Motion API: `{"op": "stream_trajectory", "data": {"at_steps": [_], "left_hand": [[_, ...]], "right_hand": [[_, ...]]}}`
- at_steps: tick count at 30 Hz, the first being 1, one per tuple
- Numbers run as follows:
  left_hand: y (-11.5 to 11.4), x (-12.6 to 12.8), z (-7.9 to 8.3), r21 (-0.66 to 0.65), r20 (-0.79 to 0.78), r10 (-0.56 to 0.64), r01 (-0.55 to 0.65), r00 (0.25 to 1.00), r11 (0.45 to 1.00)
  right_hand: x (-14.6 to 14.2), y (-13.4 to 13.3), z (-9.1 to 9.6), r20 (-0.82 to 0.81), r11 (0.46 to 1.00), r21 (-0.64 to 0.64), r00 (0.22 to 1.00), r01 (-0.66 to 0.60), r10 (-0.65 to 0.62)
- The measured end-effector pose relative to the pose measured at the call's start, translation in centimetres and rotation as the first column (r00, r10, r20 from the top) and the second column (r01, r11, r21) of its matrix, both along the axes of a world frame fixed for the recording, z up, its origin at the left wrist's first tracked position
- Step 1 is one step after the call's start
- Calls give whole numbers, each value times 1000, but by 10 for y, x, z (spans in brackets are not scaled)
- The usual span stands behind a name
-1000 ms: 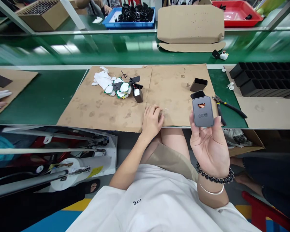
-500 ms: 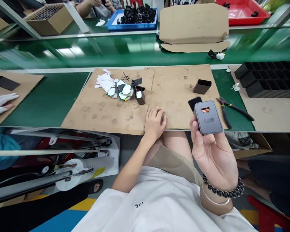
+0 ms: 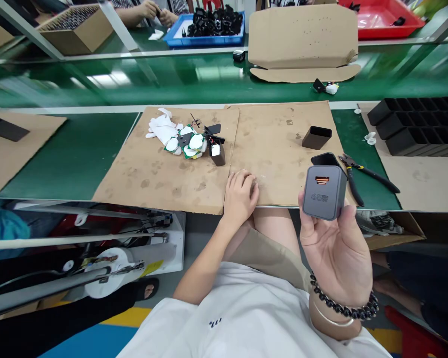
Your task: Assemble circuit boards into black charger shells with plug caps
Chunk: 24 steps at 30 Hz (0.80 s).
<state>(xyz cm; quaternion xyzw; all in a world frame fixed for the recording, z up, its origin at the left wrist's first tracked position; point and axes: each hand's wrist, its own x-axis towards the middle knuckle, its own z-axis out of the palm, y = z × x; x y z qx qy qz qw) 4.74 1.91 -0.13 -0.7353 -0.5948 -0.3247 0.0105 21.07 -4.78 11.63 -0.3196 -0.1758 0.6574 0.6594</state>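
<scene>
My right hand (image 3: 338, 253) grips a grey power adapter (image 3: 324, 193) by its sides, raised above the table's front edge. A port with orange inside and the marking 65 face me. My left hand (image 3: 241, 194) rests at the cardboard's front edge, fingers loosely bent, nothing visible in it. Behind the adapter, a black casing part (image 3: 325, 159) is partly hidden. An open black case (image 3: 316, 137) stands beyond it. Cutting pliers (image 3: 354, 171) lie to the right with handles spread. Left of centre are green-and-white circuit boards (image 3: 190, 143) and a case with wires (image 3: 217, 153).
Rows of black cases (image 3: 418, 127) stand at the right on cardboard. A white glove (image 3: 163, 127) lies beside the boards. The green conveyor (image 3: 194, 82) behind carries a small wired part (image 3: 326, 87) and a black item (image 3: 239, 55). A blue tray (image 3: 171, 40) holds black parts near another person's hands.
My right hand has turned the adapter more upright and shifted it slightly right and down. A gloved hand at the left has left view. The conveyor's black item shows more fully. My left hand stays put.
</scene>
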Motion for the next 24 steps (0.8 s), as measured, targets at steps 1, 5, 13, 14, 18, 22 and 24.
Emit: {"op": "stream_trajectory", "data": {"at_steps": [1, 5, 13, 14, 18, 22, 24], "left_hand": [[0, 0, 0, 0, -1, -1, 1, 1000, 1000], [-1, 1, 1, -6, -5, 1, -1, 1000, 1000], [-1, 2, 0, 38, -1, 18, -18, 1000, 999], [-1, 2, 0, 48, -9, 13, -12, 1000, 999], [-1, 2, 1, 67, -27, 13, -11, 1000, 998], [-1, 2, 3, 21, -17, 2, -2, 1000, 1000], [-2, 2, 4, -19, -2, -5, 5, 1000, 1000]], "right_hand": [[1, 1, 0, -10, 1000, 0, 1000, -11, 11], [9, 9, -5, -129, 968, -41, 962, -247, 240], [14, 21, -9, -375, 838, -97, 800, -537, 469], [13, 22, -9, -375, 840, -112, 806, -530, 459], [9, 25, -8, -342, 856, -167, 843, -490, 415], [8, 28, -13, -286, 861, -195, 867, -470, 409], [7, 30, -16, -261, 871, -188, 878, -453, 400]]}}
